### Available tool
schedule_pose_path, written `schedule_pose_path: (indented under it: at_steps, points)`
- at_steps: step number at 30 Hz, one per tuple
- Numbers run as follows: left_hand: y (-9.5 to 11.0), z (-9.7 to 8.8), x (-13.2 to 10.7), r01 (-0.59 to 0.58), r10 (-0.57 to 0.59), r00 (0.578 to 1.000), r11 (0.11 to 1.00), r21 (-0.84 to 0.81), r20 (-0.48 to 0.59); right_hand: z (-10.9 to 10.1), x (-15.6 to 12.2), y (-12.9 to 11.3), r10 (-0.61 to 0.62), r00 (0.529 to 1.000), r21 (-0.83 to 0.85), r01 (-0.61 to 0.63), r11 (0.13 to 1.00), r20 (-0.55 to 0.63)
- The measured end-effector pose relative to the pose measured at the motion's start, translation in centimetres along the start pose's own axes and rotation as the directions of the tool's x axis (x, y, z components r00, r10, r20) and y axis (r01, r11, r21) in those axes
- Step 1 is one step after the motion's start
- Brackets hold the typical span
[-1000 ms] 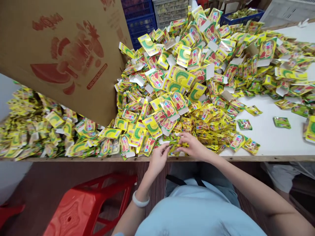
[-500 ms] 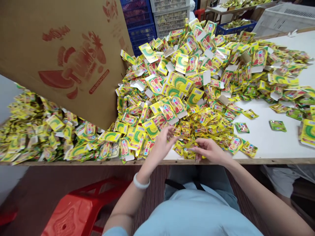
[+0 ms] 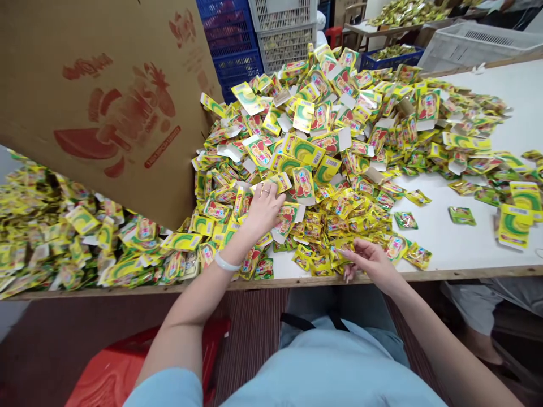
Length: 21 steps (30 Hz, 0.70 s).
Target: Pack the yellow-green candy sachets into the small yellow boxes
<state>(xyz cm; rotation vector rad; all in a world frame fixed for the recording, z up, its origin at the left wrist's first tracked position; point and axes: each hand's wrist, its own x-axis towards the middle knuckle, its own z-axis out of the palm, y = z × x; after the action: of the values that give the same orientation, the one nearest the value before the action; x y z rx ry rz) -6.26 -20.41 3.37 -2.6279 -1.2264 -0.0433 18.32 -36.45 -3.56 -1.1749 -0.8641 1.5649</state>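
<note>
My left hand reaches onto the heap of small printed candy boxes, its fingers curled over a yellow box. Beneath its wrist lie more boxes, and a box with a white flap sits just right of the palm. Close to the table's front edge, my right hand has thumb and fingers pinched on a yellow candy sachet, partly hidden by the fingers. Loose yellow sachets are piled between and beyond my hands.
A large brown carton leans over the heap at left. Several loose sachets and stacked yellow boxes lie on the white table at right. Below are a red stool and another person's leg. Crates stand behind.
My left hand has moved left and away from me, from beside the sachets onto the boxes. My right hand stays low by the sachets, nearly unmoved. The view has shifted slightly.
</note>
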Motion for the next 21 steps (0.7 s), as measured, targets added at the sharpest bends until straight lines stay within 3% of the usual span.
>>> schedule_pose_path:
  at_steps: [2,4,6,8,10,12,15,18,21]
  points:
    - [0.7,-0.3,-1.5,0.037,-0.042,0.999,0.987,-0.159,-0.029,0.6,0.2,-0.4,-0.044,0.998,0.071,0.048,0.996,-0.054]
    - [2.2,-0.2,-3.2,0.105,-0.102,0.994,0.894,-0.436,0.030,1.3,0.3,-1.2,-0.106,0.991,0.124,0.116,0.985,-0.087]
    - [4.3,0.2,-5.0,0.183,-0.115,0.983,0.677,-0.713,0.143,2.0,0.5,-2.2,-0.187,0.976,0.133,0.201,0.971,-0.110]
    - [6.7,0.7,-6.5,0.211,-0.078,0.977,0.402,-0.891,0.196,2.6,0.7,-3.0,-0.272,0.956,0.064,0.280,0.958,-0.108]
    - [9.0,1.0,-7.7,0.219,-0.030,0.976,0.146,-0.965,0.217,2.9,0.8,-3.5,-0.364,0.927,-0.084,0.357,0.930,-0.089]
    - [10.6,1.1,-8.5,0.253,-0.018,0.967,-0.023,-0.967,0.254,3.0,1.0,-3.6,-0.464,0.884,-0.270,0.433,0.860,-0.062]
    - [11.6,1.3,-9.2,0.311,-0.098,0.942,-0.114,-0.944,0.322,2.6,0.8,-3.8,-0.547,0.832,-0.515,0.511,0.689,0.094]
    - [11.7,1.4,-9.5,0.337,-0.117,0.929,-0.134,-0.932,0.352,1.9,0.1,-5.0,-0.484,0.826,-0.658,0.538,0.527,0.288]
    - [11.6,1.4,-9.5,0.341,-0.062,0.935,-0.118,-0.933,0.350,1.1,-0.3,-6.6,-0.387,0.836,-0.716,0.539,0.445,0.389]
